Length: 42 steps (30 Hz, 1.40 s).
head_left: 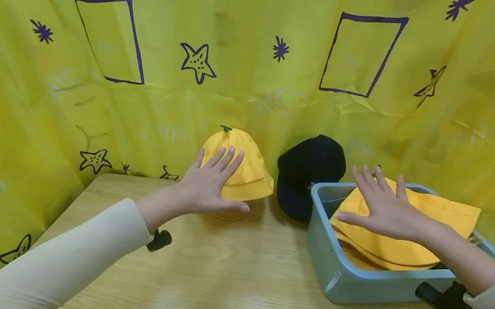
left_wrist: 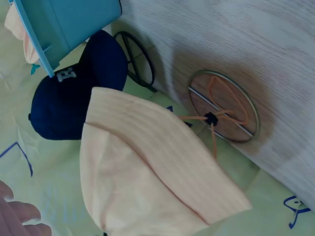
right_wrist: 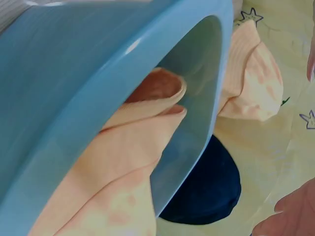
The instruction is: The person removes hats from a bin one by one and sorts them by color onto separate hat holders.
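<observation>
My left hand (head_left: 208, 185) is held up with spread, straight fingers in front of a yellow bucket hat (head_left: 251, 178). That hat, with a green sprout on its crown, sits on a wire stand (left_wrist: 255, 114) with an orange cord hanging over the base. To its right is a dark navy cap (head_left: 311, 165) on a black stand (left_wrist: 150, 66), a light letter on its front. My right hand (head_left: 381, 210), fingers also spread and holding nothing, hovers over a blue-grey plastic bin (head_left: 379, 292). Folded yellow hats (head_left: 440, 211) lie in the bin; how many is unclear.
A light wooden table (head_left: 214, 274) carries the hats and the bin. Behind it hangs a yellow curtain (head_left: 245, 20) with drawn stars and frames, close to the hats. The bin's near wall (right_wrist: 74, 83) rises high in the right wrist view.
</observation>
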{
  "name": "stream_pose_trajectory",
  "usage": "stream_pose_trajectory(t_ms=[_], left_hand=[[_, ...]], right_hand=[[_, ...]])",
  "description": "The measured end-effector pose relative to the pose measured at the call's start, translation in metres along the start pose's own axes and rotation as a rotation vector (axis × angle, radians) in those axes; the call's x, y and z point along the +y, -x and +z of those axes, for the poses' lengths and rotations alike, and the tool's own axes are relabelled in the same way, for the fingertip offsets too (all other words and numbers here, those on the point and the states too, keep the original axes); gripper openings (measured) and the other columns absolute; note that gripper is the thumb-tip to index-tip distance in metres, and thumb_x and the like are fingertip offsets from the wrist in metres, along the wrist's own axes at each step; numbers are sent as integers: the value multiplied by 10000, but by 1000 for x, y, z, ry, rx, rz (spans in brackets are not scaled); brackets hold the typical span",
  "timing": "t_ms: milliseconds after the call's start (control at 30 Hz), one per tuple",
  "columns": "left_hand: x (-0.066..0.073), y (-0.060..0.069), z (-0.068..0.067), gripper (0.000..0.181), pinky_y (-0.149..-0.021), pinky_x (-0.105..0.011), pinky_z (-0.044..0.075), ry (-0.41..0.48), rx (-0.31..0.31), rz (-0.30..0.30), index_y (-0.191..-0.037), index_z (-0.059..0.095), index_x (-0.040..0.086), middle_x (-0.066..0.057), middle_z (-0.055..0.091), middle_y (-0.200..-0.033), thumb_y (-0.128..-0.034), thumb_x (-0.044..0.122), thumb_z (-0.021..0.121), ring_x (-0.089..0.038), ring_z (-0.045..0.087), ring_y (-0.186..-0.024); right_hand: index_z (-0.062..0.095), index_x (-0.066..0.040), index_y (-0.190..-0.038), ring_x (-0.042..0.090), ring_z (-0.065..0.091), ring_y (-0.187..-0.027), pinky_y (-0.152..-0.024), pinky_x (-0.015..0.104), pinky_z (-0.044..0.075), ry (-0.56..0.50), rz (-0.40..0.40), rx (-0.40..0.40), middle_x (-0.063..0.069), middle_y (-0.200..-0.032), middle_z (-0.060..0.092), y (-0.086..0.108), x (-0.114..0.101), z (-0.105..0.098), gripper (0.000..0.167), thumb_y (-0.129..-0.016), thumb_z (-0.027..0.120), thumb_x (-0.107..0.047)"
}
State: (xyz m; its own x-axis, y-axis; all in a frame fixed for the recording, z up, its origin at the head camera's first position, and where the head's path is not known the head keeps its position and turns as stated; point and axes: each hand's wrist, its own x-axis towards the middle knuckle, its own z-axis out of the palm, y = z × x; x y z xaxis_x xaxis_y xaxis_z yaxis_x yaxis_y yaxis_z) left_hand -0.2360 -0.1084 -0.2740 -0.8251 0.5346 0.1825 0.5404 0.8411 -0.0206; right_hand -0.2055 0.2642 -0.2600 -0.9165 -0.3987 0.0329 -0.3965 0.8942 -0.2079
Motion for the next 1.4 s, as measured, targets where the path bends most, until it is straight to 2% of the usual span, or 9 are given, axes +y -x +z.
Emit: stream_pose_trajectory(t_ms=[167,367,533,700,867,1033,1400], left_hand=[[9,-9,2,1077,-1133,-576,-45,2,2,10,-1532,3,188,-99,79,-1591,-766,792,461,-268,69,-1460],[22,-16,6,1081,-1138,-572,-21,2,-29,24,-1530,-27,200,-74,38,-1594,-767,796,454,-251,47,-1463],[33,-22,10,1077,-1142,-565,-16,14,-31,48,-1531,-26,198,-66,33,-1593,-772,787,461,-251,58,-1465],[40,-26,17,1085,-1142,-563,-17,27,-42,52,-1531,-30,200,-56,9,-1595,-765,801,449,-243,44,-1466],[48,-33,23,1093,-1138,-567,-36,42,-57,40,-1528,-45,211,-51,-9,-1596,-754,822,427,-223,7,-1466],[58,-39,29,1088,-1135,-578,-19,56,-52,35,-1526,-53,228,-55,4,-1595,-750,833,410,-233,18,-1467],[80,-48,32,1077,-1137,-574,-23,121,-39,41,-1528,-35,245,-40,9,-1595,-749,827,428,-222,0,-1467]], right_hand=[[-92,-65,-1509,472,-136,-1392,-977,669,-250,40,32,7,280,-1543,-66,7,15,-4,1018,-884,537,-567],[-95,-75,-1509,470,-151,-1388,-970,666,-259,52,72,13,250,-1555,-59,15,32,-6,996,-894,529,-550],[-92,-81,-1512,468,-165,-1384,-966,652,-275,58,109,32,285,-1541,-51,21,44,-4,1001,-890,537,-549],[-91,-74,-1510,436,-182,-1390,-966,623,-297,89,100,62,274,-1542,-73,27,54,-5,987,-899,537,-529],[-67,-92,-1518,371,-187,-1408,-999,602,-280,183,59,144,250,-1552,-56,35,64,-5,969,-899,560,-496],[-56,-94,-1520,345,-189,-1412,-1015,604,-261,251,50,214,253,-1549,-43,43,79,-6,970,-894,572,-488],[-96,-83,-1509,378,-198,-1399,-994,636,-260,314,111,223,270,-1532,-93,60,112,-2,999,-890,554,-522]])
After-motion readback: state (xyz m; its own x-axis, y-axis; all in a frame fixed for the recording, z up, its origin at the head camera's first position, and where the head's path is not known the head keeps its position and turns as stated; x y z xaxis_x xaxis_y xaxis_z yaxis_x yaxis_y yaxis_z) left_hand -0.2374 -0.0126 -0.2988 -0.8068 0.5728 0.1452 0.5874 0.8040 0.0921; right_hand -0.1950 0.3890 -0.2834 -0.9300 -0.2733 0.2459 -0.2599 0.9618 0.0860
